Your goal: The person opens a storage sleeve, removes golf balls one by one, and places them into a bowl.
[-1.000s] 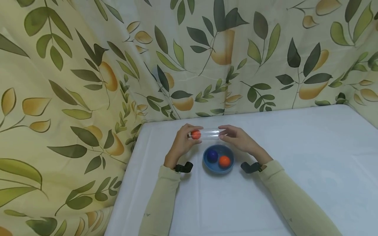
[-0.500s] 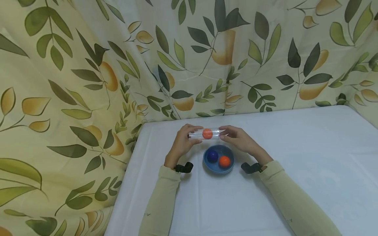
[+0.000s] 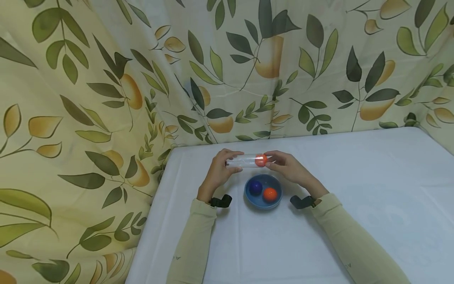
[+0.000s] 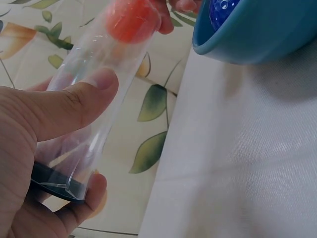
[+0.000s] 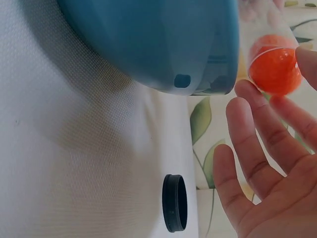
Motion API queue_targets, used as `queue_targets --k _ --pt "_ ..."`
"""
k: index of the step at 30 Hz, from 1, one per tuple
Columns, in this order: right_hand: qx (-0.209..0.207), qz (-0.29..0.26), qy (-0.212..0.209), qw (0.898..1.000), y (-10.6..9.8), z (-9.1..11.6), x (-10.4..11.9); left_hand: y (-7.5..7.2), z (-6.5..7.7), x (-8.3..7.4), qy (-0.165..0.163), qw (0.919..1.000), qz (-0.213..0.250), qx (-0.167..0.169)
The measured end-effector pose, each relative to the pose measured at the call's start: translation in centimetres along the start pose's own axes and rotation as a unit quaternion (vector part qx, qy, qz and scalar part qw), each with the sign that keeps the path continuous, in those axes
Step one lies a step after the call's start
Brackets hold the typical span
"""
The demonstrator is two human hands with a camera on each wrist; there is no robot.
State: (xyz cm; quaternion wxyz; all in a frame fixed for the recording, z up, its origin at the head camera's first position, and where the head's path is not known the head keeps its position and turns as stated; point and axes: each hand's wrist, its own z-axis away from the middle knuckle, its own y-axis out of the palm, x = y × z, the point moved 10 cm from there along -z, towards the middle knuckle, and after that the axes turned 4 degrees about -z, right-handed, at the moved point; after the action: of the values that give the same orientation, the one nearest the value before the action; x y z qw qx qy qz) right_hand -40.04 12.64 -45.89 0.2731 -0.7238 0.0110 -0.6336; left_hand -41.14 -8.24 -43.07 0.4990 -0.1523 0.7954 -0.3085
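A clear plastic tube (image 3: 242, 161) with a dark end lies nearly level above the table. My left hand (image 3: 219, 166) grips its dark-ended half; in the left wrist view the thumb lies along the clear wall. An orange ball (image 5: 275, 71) is at the tube's far end, partly sticking out of the opening. My right hand (image 3: 282, 165) is at that end, its fingers loosely bent and spread, with the thumb and fingertips beside the ball. Whether they press on the ball is hard to tell. Below the tube stands a blue bowl (image 3: 263, 204).
In the bowl lie a dark blue ball (image 3: 255, 187) and another orange ball (image 3: 270, 194). A black round cap (image 5: 174, 203) rests on the white-covered table (image 3: 354, 177) near my right hand. Leaf-printed cloth (image 3: 312, 79) hangs behind and to the left.
The orange ball has rolled through the tube from its left end, past the middle, to the right opening. Both hands and the tube have hardly moved.
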Motion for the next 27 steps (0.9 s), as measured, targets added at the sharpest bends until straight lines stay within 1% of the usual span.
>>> queue_targets --k 4,7,11,16,19,27 --pt "0.001 0.003 0.01 1.0 0.1 0.0 -0.2 -0.1 0.0 0.0 0.0 0.9999 -0.013 -0.004" --pt "-0.001 0.0 0.013 1.0 0.0 0.0 -0.3 -0.2 0.0 0.0 -0.001 0.9999 -0.013 -0.006" --pt "-0.013 -0.003 0.016 1.0 -0.4 -0.1 -0.5 -0.4 0.0 0.0 0.0 1.0 -0.004 -0.008" --pt "-0.04 0.0 0.019 0.999 -1.2 -0.2 -0.8 -0.7 0.1 0.2 -0.003 0.9998 0.011 -0.014" --pt "-0.047 -0.003 0.019 0.999 -1.5 -0.1 -0.8 -0.9 0.1 0.4 -0.008 0.9996 0.018 -0.02" --pt "-0.061 -0.003 0.014 0.998 -2.3 0.0 -0.4 -1.5 0.2 0.6 0.0 0.9985 0.038 -0.039"
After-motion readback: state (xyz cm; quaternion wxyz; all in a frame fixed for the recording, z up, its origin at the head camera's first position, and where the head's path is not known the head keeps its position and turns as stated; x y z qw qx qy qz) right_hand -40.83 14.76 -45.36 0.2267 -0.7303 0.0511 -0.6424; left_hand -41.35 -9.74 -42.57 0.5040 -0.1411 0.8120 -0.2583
